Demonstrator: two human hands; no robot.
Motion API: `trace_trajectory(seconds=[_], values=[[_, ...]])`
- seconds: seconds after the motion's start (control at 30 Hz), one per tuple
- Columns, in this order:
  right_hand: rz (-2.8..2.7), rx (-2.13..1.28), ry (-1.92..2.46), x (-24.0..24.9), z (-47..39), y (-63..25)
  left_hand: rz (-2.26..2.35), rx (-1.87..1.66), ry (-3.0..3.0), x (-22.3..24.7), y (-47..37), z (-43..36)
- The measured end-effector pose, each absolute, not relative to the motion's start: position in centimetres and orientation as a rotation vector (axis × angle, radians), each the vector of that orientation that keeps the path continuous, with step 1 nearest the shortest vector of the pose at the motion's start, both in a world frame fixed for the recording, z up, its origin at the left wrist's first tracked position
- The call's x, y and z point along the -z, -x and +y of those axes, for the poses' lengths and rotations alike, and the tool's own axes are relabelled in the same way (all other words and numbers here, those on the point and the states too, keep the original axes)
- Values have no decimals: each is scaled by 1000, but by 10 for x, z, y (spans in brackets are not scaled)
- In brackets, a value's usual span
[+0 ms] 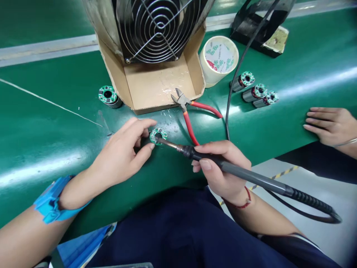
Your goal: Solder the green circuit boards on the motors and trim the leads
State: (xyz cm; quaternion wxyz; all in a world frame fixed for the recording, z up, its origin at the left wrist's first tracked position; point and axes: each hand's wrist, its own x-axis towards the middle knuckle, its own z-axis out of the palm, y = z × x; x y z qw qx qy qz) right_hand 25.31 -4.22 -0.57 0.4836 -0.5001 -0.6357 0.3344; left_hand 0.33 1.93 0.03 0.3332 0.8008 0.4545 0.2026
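My right hand (224, 167) grips a soldering iron (251, 176) around its dark handle. The iron's tip meets a small round green circuit board (154, 138) on the end of a motor-like cylinder, most of which my left hand hides. With thumb and fingers curled around that cylinder, my left hand (125, 149) holds it low over the green table. Red-handled diagonal cutters (189, 111) lie just beyond, their jaws resting on the lip of a cardboard box. Another cylinder with a green ring board (108, 95) stands to the left of the box.
A wire-guarded fan (158, 33) stands in the cardboard box (156, 83). Right of it are a tape roll (213, 76), several cylinders with green boards (259, 90) and an iron stand with sponge (276, 41). A co-worker's hand (331, 124) rests on the table edge.
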Motion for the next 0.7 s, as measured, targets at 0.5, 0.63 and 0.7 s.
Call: trace_trajectory(seconds=[0.5,0.63,0.7], values=[[-1546,-803,1284,-6,-34,-257,1195,-519,-2050,10,-6,19],[-1563,-803,1290,-6,-35,-262,1209,-510,-2042,9,-6,19],[-1625,-794,1346,-6,-30,-267,1206,-504,-2041,8,-7,20]])
